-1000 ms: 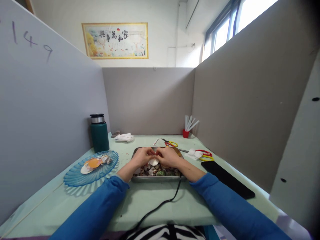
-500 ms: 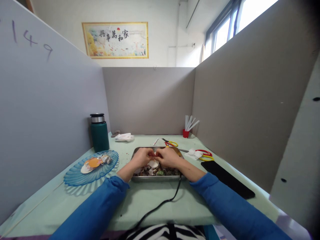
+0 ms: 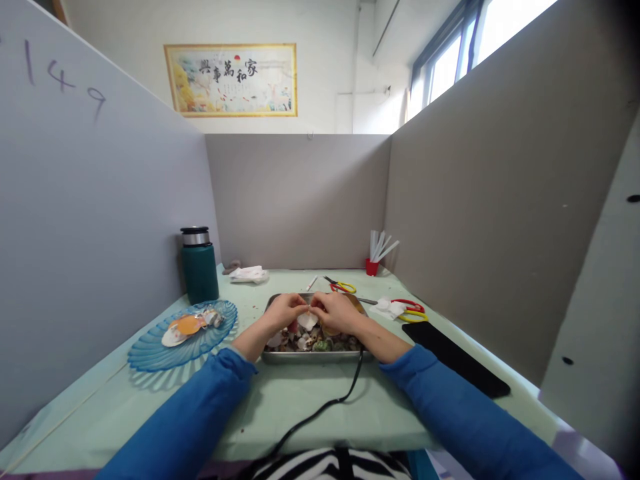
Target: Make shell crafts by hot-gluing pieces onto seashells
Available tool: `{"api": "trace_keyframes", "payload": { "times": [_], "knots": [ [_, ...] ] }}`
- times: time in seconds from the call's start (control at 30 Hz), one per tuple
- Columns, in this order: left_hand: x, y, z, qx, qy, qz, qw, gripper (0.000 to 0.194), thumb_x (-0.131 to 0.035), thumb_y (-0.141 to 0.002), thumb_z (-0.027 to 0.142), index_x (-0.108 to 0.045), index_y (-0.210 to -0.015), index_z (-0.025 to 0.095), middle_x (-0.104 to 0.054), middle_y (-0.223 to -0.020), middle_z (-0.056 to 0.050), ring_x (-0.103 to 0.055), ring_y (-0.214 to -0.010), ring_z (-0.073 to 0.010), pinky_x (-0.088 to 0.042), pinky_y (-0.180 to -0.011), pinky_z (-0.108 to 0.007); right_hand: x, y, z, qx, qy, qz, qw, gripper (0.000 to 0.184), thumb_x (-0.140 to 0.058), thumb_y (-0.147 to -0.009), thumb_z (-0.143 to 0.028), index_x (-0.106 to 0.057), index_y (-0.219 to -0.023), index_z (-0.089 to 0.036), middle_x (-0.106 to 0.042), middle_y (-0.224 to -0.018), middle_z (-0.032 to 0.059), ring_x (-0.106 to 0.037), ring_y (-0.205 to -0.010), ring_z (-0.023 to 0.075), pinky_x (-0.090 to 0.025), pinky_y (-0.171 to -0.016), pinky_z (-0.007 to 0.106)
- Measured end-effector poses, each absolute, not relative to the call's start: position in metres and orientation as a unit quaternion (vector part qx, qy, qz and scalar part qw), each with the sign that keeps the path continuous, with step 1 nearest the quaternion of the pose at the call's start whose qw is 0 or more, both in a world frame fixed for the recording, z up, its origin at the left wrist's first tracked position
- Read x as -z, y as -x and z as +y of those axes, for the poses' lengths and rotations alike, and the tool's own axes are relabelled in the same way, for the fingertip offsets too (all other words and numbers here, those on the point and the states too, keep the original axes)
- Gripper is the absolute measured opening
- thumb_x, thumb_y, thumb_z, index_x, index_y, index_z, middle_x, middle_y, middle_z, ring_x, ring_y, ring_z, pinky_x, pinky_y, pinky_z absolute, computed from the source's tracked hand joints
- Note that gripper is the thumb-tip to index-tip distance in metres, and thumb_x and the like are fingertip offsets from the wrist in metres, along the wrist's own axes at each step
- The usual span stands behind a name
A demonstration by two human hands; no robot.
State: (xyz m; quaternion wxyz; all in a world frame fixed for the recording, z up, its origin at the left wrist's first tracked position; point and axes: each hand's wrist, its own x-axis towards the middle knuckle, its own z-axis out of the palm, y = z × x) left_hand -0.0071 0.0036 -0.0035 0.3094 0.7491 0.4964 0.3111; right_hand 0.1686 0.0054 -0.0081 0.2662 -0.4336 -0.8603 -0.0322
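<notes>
A metal tray (image 3: pixel 315 357) full of small shells (image 3: pixel 303 343) lies in front of me. Over it, my left hand (image 3: pixel 283 312) and my right hand (image 3: pixel 336 313) meet, thumbs and fingertips pinched together at the top of a white, fan-shaped seashell (image 3: pixel 307 321). Both hands appear closed on that shell; anything smaller between the fingertips is hidden. Below my right hand sits a green, round shell (image 3: pixel 323 346) among the others. To the left, a blue scalloped glass plate (image 3: pixel 145 357) bears an orange shell (image 3: pixel 189 325), white shells and small grey ones.
A green bottle (image 3: pixel 200 273) stands behind the plate. White tissue packs (image 3: pixel 249 274) lie at the back. Scissors (image 3: pixel 343 287), a red cup of white sticks (image 3: pixel 371 267), more scissors (image 3: pixel 413 311) and a black phone-like slab (image 3: pixel 456 360) are right. A black cable (image 3: pixel 320 408) crosses the front. Grey partitions enclose the table.
My left fingers have shifted slightly and closed nearer to my right fingertips. The white shell under them shows more plainly, tilted up. My arms stay almost where they were.
</notes>
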Motion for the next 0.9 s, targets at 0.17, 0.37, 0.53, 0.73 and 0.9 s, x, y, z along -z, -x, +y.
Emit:
{"api": "trace_keyframes", "payload": {
  "times": [0.17, 0.37, 0.53, 0.73, 0.9],
  "knots": [
    [0.0053, 0.0074, 0.0067, -0.314, -0.763, 0.494, 0.274, 0.02, -0.052, -0.076, 0.032, -0.059, -0.081, 0.014, -0.052, -0.041, 0.003, -0.052, -0.037, -0.0118, -0.035, -0.04, -0.019, 0.0077, -0.1683, 0.005, 0.027, 0.426, -0.866, 0.263, 0.021, -0.049, -0.086, -0.035, -0.061, -0.091, -0.019, -0.067, -0.079, 0.0036, -0.059, -0.072, 0.0137, -0.034, -0.062, 0.021],
    [0.0068, 0.007, 0.0059, -0.301, -0.77, 0.487, 0.28, 0.023, -0.05, -0.077, 0.032, -0.059, -0.087, 0.013, -0.052, -0.038, 0.003, -0.052, -0.037, -0.0129, -0.036, -0.04, -0.019, 0.0094, -0.1681, 0.0048, 0.03, 0.417, -0.872, 0.254, 0.02, -0.05, -0.085, -0.035, -0.062, -0.09, -0.019, -0.067, -0.079, 0.0036, -0.059, -0.071, 0.0135, -0.034, -0.06, 0.021],
    [0.0063, 0.0069, 0.006, -0.298, -0.778, 0.491, 0.254, 0.022, -0.05, -0.077, 0.032, -0.06, -0.083, 0.014, -0.05, -0.039, 0.004, -0.049, -0.033, -0.0107, -0.032, -0.038, -0.018, 0.01, -0.1679, 0.0057, 0.035, 0.414, -0.874, 0.252, 0.024, -0.049, -0.086, -0.038, -0.062, -0.09, -0.019, -0.067, -0.079, 0.0036, -0.059, -0.071, 0.0137, -0.034, -0.06, 0.021],
    [0.0094, 0.0082, 0.0087, -0.296, -0.792, 0.489, 0.215, 0.018, -0.052, -0.076, 0.031, -0.06, -0.076, 0.014, -0.05, -0.042, 0.005, -0.047, -0.034, -0.0077, -0.03, -0.039, -0.016, 0.0069, -0.1676, 0.0023, 0.046, 0.416, -0.88, 0.226, 0.025, -0.049, -0.086, -0.039, -0.063, -0.089, -0.019, -0.068, -0.08, 0.0044, -0.059, -0.074, 0.0144, -0.033, -0.062, 0.022],
    [0.0093, 0.0078, 0.0085, -0.301, -0.781, 0.487, 0.25, 0.022, -0.05, -0.077, 0.034, -0.059, -0.082, 0.014, -0.05, -0.043, 0.005, -0.049, -0.034, -0.0094, -0.031, -0.038, -0.017, 0.0074, -0.1672, 0.0031, 0.053, 0.43, -0.871, 0.234, 0.022, -0.05, -0.086, -0.036, -0.063, -0.091, -0.019, -0.068, -0.081, 0.0041, -0.059, -0.074, 0.0142, -0.034, -0.062, 0.022]
  ]
}}
